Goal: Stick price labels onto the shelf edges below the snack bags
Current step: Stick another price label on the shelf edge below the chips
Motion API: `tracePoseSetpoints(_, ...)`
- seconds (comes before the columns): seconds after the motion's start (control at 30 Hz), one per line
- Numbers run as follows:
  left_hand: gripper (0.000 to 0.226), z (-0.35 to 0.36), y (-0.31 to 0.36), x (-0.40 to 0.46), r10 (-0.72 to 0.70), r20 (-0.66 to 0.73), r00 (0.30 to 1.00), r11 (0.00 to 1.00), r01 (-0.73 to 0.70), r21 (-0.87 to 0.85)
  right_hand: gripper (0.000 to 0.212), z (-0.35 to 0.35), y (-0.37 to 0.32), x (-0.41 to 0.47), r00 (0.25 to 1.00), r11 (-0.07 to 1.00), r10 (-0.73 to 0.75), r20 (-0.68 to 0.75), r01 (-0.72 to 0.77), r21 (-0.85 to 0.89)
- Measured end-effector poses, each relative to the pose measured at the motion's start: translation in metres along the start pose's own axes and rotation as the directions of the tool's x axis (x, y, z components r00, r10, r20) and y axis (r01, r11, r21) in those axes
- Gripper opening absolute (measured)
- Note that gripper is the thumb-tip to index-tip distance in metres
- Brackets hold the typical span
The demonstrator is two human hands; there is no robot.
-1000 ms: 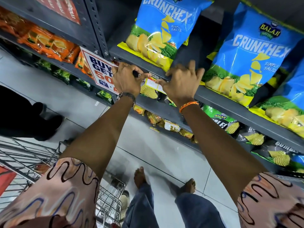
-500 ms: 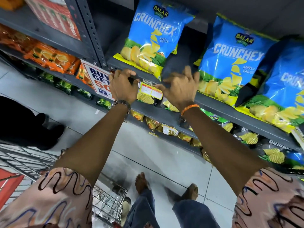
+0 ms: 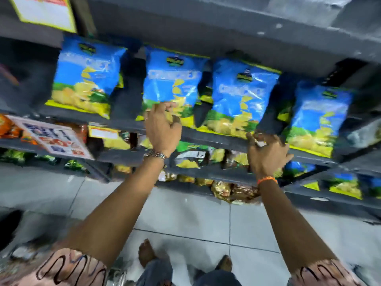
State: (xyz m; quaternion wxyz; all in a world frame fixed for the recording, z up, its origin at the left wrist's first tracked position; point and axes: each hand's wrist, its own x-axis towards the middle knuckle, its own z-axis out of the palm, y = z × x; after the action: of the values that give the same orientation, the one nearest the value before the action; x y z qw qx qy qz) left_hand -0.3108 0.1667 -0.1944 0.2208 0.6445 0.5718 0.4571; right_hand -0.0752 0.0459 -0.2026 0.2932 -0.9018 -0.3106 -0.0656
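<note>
**A:** Done so far?

**B:** Just one, by the look of it: a yellow label (image 3: 102, 132) stuck on the shelf edge (image 3: 214, 140), below the first bag (image 3: 86, 79) at the left end of the row. Hangs just beside a tilted promo sign (image 3: 53, 139).

**A:** And left to do?

**B:** Probably three. Nothing visible on the edge below the second bag (image 3: 171, 79), the third bag (image 3: 241, 96) or the fourth bag (image 3: 317, 116). Hard to be sure, though: partly hidden by the hands, and badly blurred all over.

**A:** Hands?

**B:** Well apart. Left hand (image 3: 162, 129) raised in front of the bottom of the second bag, just above the edge, fingers loosely curled. Impossible to tell whether pinching anything. Right hand (image 3: 267, 155) up against the edge below the third bag, fingers hooked towards it.

**A:** Holding the next label?

**B:** Perhaps. A pale scrap (image 3: 260, 143) at the right fingertips, touching or nearly touching the edge, but too smeared to name. Cannot tell whether gripped, pressed flat or merely close by.

**A:** Step in hand, then?

**B:** Most likely lining up a label under the third bag. Looks early in the job: one spot filled, the rest of this row bare as far as visible, and more shelves of snacks below.
</note>
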Motion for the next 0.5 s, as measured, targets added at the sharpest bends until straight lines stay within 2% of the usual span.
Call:
tracePoseSetpoints(0.07,0.03,0.036,0.036,-0.025,-0.005,0.144,0.99,1.0,0.007,-0.013,0.037,-0.013,0.037,0.017,0.984,0.985,0.173,0.053,-0.172,-0.022)
tracePoseSetpoints(0.1,0.025,0.055,0.054,-0.038,-0.054,0.219,0.974,0.999,0.054,0.008,0.043,-0.025,0.057,0.023,0.958,0.962,0.273,0.086,-0.272,-0.014)
tracePoseSetpoints(0.13,0.022,0.072,0.069,-0.05,-0.129,0.291,0.948,0.992,0.125,0.032,0.049,-0.033,0.075,0.028,0.902,0.909,0.4,0.165,-0.413,0.057)
tracePoseSetpoints(0.17,0.023,0.09,0.081,-0.061,-0.21,0.356,0.911,0.978,0.202,0.06,0.052,-0.041,0.096,0.033,0.798,0.806,0.513,0.317,-0.575,0.143)
tracePoseSetpoints(0.2,0.027,0.103,0.089,-0.071,-0.259,0.394,0.882,0.966,0.247,0.081,0.049,-0.044,0.111,0.036,0.684,0.7,0.532,0.499,-0.687,0.194)
tracePoseSetpoints(0.23,0.031,0.116,0.098,-0.08,-0.265,0.418,0.869,0.964,0.246,0.1,0.043,-0.047,0.122,0.042,0.61,0.622,0.491,0.623,-0.746,0.24)
tracePoseSetpoints(0.3,0.03,0.14,0.115,-0.089,-0.187,0.408,0.894,0.98,0.139,0.143,0.029,-0.038,0.132,0.061,0.596,0.562,0.43,0.679,-0.764,0.315)
tracePoseSetpoints(0.37,0.022,0.157,0.133,-0.089,-0.075,0.422,0.904,0.975,-0.022,0.219,0.026,-0.018,0.137,0.074,0.6,0.496,0.391,0.697,-0.776,0.39)
tracePoseSetpoints(0.43,0.025,0.178,0.15,-0.08,-0.049,0.513,0.857,0.946,-0.125,0.299,0.02,-0.001,0.141,0.083,0.587,0.433,0.358,0.726,-0.793,0.428)
tracePoseSetpoints(0.5,0.034,0.199,0.161,-0.068,-0.085,0.619,0.78,0.898,-0.21,0.387,0.035,0.006,0.14,0.088,0.507,0.4,0.303,0.807,-0.836,0.376)
